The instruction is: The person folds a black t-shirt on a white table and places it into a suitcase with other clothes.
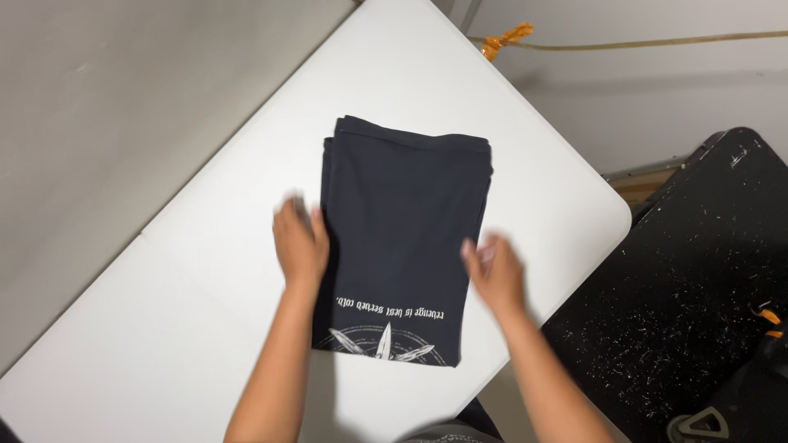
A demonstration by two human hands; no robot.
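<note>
A black T-shirt lies folded into a narrow rectangle on a white table, with a white print near its closer end. My left hand rests flat at the shirt's left edge, fingers apart. At the right edge is my right hand, fingers slightly curled and a little blurred. Neither hand grips the cloth.
The table runs diagonally, and its rounded right corner is close to a black speckled surface. An orange-knotted cord stretches across the top right. A grey floor lies to the left.
</note>
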